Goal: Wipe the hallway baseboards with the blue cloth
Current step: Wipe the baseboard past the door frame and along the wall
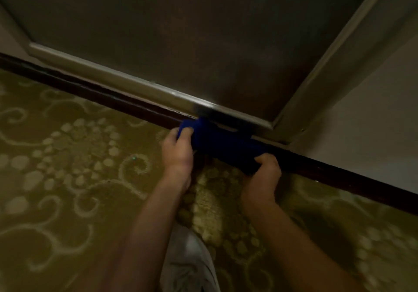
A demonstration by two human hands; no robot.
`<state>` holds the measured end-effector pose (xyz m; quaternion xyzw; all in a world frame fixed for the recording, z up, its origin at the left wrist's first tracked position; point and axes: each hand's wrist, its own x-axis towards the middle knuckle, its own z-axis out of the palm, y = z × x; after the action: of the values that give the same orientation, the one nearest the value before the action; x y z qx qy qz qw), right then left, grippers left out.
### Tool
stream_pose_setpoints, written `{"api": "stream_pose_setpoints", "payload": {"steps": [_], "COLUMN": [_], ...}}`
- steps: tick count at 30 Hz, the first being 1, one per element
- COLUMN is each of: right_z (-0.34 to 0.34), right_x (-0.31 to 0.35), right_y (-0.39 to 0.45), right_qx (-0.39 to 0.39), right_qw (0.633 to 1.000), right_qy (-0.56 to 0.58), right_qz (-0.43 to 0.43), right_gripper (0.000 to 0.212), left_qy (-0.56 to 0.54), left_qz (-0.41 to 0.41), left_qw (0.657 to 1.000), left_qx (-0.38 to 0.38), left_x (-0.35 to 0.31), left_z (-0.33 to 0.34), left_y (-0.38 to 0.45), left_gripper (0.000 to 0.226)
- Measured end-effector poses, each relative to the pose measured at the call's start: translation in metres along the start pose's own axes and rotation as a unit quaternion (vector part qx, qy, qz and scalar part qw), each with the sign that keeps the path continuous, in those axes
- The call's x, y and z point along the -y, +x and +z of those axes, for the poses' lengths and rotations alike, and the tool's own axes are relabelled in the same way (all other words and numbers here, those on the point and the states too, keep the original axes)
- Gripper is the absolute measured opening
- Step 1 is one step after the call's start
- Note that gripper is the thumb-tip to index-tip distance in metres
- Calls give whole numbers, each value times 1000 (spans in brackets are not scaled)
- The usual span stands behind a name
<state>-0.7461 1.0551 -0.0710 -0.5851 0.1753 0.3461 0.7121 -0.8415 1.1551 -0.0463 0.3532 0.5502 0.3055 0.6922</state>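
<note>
A dark blue cloth point(222, 143) lies stretched along the dark wooden baseboard point(108, 97), which runs diagonally from upper left to lower right at the foot of a door. My left hand point(178, 151) grips the cloth's left end with the fingers curled over it. My right hand point(263, 179) grips the right end from below. The cloth covers the strip of baseboard between the two hands. Both forearms reach in from the bottom of the view.
A dark door point(192, 31) with a pale metal bottom rail point(126, 83) stands above the baseboard. Its pale frame point(334, 60) and a light wall point(373, 119) are to the right. Patterned olive carpet point(67, 167) covers the floor. A white shoe point(192, 266) shows at the bottom.
</note>
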Motion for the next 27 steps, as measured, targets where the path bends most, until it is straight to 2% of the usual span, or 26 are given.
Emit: {"api": "stream_pose_setpoints", "payload": {"steps": [3,6,7,10,11,14,17,19,21,23,26,27], "right_z": [-6,-9,-8,3,8,27,64,80,77,56,12,-1], "right_x": [-23,-26,-23,-13,-14,-25,-40,-45,-44,-33,-3,6], "right_y": [26,38,43,56,57,53,47,44,47,51,55,54], "right_qx": [-72,-85,-89,-101,-108,-111,-44,-9,-22,-67,-150,-153], "right_qw": [995,993,993,994,992,985,984,985,985,988,983,982], "right_qy": [27,2,-7,-43,-64,-127,-175,-172,-170,-136,-100,-106], "right_qz": [58,77,74,24,5,-29,4,29,38,23,-24,-27], "right_gripper": [28,35,33,22,24,37,39,32,33,31,14,7], "left_qy": [25,32,32,45,35,-20,-67,-72,-50,-18,40,36], "left_qz": [-116,-143,-135,-110,-114,-132,-91,-54,-33,-43,-88,-109], "left_qw": [993,989,990,992,992,988,981,982,983,987,995,993], "left_qx": [17,6,4,-42,-51,-81,-160,-168,-173,-153,-7,26], "left_x": [37,44,40,31,32,35,17,5,4,17,43,48], "left_z": [4,11,17,38,39,24,-2,-6,3,16,34,36], "left_y": [24,40,45,56,57,55,64,78,89,87,57,47], "left_gripper": [17,10,7,20,21,6,7,11,12,10,26,30]}}
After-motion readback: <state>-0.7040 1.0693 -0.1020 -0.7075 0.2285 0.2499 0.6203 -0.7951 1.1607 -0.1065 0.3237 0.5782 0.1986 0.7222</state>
